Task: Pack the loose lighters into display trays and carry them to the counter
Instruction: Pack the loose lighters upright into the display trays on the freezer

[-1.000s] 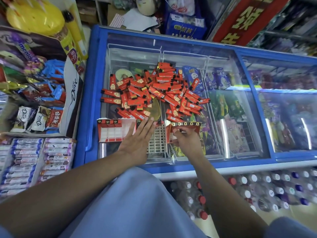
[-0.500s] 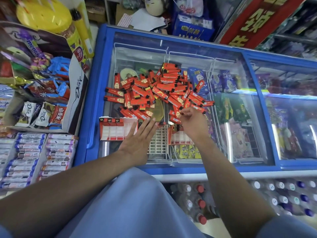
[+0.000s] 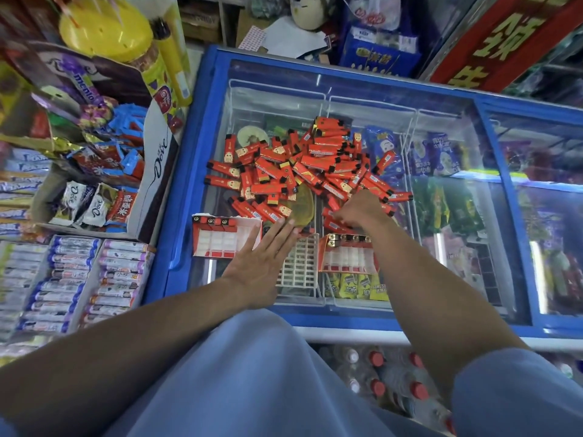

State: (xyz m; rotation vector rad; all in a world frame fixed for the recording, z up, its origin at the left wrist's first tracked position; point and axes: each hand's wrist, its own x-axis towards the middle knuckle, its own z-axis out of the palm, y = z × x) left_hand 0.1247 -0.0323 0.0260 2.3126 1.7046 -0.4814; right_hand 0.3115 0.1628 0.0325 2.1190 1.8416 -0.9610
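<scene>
We are in the filling step: our right hand (image 3: 362, 209) reaches into the near edge of the loose lighters (image 3: 303, 171) heaped on the glass freezer lid (image 3: 457, 263), the surface we work on. Its fingers curl down among the lighters, but blur keeps us from telling whether they have pinched one. Our left hand (image 3: 262, 257) lies flat with straight fingers spread on the glass, holding nothing.

Just beneath the right wrist sits the right display tray (image 3: 345, 257), one row of lighters along its far edge and the other slots bare. Just left of our left hand's fingertips stands the left display tray (image 3: 225, 236), likewise filled only along its far row. Both trays look far from full, so carrying to the counter seems a long way off.

The next move, we judge, calls for lifting one lighter free of the tangle and seating it upright in an open slot.

Left of the left hand, beyond the freezer frame, a Dove chocolate box (image 3: 104, 184) and rows of candy rolls (image 3: 79, 285) crowd the shelf. Overlapping lighters may snag or slide on the glass.
</scene>
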